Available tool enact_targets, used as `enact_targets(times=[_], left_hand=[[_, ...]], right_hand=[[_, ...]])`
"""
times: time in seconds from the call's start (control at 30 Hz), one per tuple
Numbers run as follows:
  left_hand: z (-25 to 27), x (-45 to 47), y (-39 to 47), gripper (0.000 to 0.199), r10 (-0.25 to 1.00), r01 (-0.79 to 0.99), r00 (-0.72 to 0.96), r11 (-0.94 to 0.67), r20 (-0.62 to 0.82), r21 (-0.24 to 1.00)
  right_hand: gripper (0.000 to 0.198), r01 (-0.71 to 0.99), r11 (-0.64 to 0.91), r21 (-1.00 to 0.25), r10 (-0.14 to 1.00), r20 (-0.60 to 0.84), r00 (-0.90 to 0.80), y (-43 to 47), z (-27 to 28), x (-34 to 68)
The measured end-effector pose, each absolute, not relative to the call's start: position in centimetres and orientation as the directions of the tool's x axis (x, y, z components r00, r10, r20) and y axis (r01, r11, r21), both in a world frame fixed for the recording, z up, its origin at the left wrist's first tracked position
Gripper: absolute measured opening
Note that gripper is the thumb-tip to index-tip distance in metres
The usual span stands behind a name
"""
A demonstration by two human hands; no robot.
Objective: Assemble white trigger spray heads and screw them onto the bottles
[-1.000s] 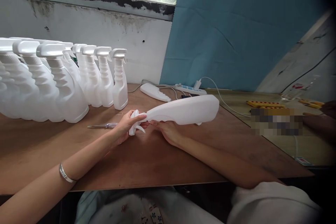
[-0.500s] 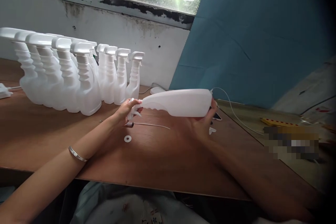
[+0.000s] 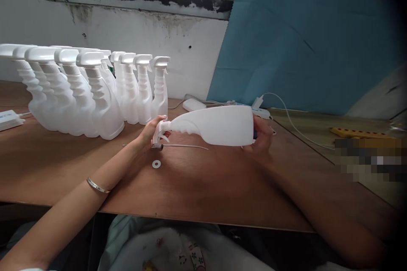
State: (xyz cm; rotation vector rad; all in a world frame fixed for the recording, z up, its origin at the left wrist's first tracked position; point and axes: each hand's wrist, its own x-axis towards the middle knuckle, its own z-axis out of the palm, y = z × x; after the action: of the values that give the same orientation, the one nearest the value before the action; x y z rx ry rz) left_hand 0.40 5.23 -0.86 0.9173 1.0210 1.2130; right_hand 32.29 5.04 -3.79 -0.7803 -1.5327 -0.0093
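A white spray bottle (image 3: 219,126) lies on its side in the air over the brown table, its base to the right and its trigger head to the left. My left hand (image 3: 154,131) is closed around the trigger head, its fingers partly hidden behind it. At the other end my right hand (image 3: 262,137) grips the bottle's base; some of its fingers are out of sight. Below the trigger head, a thin tube with a dark fitting (image 3: 184,146) rests on the table. A small white ring washer (image 3: 156,164) lies nearer to me.
Several white spray bottles (image 3: 106,112) stand in rows at the left. Along the wall are a white device (image 3: 193,105), cables and a power strip (image 3: 261,113). Another white box (image 3: 9,120) sits at the far left. A yellow object (image 3: 359,132) lies at the right, beside a blurred patch.
My right hand has shifted slightly right around the base, and the bottle shows more of its broad side. The head view has also moved a little.
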Motion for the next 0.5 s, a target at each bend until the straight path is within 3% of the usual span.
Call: enact_targets(times=[0.1, 0.17, 0.33, 0.5], left_hand=[[-0.9, 0.5, 5.2, 0.024, 0.992, -0.237, 0.035, 0.129, -0.124, 0.963], [-1.0, 0.5, 5.2, 0.022, 0.995, -0.185, 0.018, 0.103, -0.101, 0.977], [-1.1, 0.6, 4.9, 0.026, 0.995, -0.115, 0.017, 0.097, -0.096, 0.989], [-1.3, 0.6, 4.9, 0.027, 0.99, -0.138, 0.059, 0.135, -0.128, 0.981]], right_hand=[[0.052, 0.63, 0.763, -0.145, 0.271, 0.956, -0.109, 4.6, -3.2, 32.6], [0.046, 0.677, 0.732, -0.078, 0.242, 0.958, -0.151, 4.4, -2.8, 32.6], [0.033, 0.699, 0.702, -0.137, 0.3, 0.947, -0.116, 3.9, -2.4, 31.9], [0.053, 0.564, 0.801, -0.203, 0.341, 0.928, -0.151, 3.4, -2.2, 30.8]])
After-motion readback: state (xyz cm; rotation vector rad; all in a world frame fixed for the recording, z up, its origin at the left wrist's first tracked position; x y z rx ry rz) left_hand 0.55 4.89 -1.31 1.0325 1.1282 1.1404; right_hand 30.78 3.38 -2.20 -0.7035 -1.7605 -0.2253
